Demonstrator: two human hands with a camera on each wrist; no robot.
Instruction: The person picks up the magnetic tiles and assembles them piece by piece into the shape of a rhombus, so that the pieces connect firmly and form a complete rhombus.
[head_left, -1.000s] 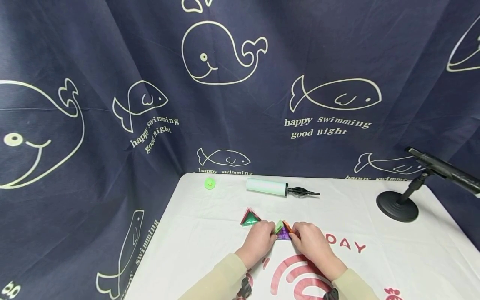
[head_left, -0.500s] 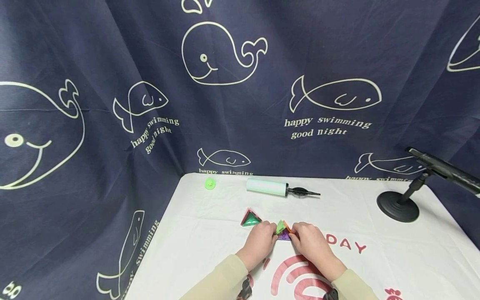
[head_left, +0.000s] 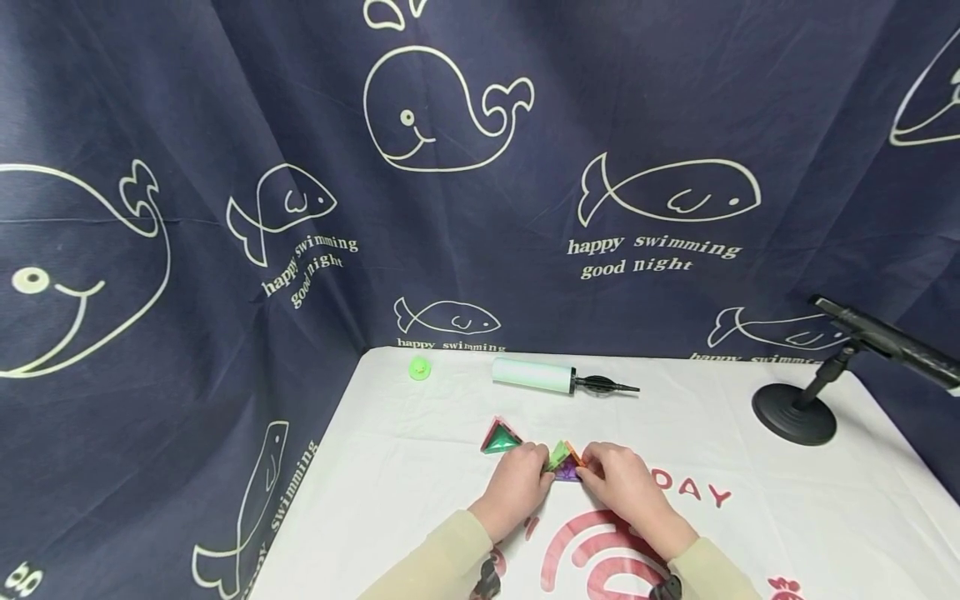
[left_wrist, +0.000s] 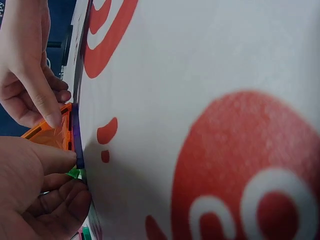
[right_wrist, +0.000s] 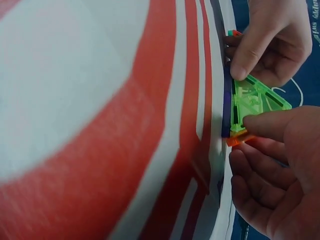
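In the middle of the table, both hands work at a small group of translucent triangular magnetic tiles. A purple magnetic tile [head_left: 567, 473] lies flat on the cloth. A green magnetic tile [right_wrist: 252, 100] and an orange magnetic tile [left_wrist: 55, 137] stand leaning on its edges, their tops close together. My left hand [head_left: 516, 481] pinches the green tile at its lower left corner. My right hand [head_left: 624, 487] grips the orange tile at the right, its thumb near the purple tile's edge. Fingers partly hide the tile corners.
A red and green triangular tile piece [head_left: 501, 437] lies left of my hands. Behind stand a pale green hand pump [head_left: 534, 375] with black nozzle and a small green toy [head_left: 420, 367]. A black stand [head_left: 795, 411] is at the right. A patterned curtain [head_left: 480, 233] hangs behind the table.
Both hands stay almost in place. The green and orange tiles' tilt has shifted slightly, with more of the green face showing than a second ago.
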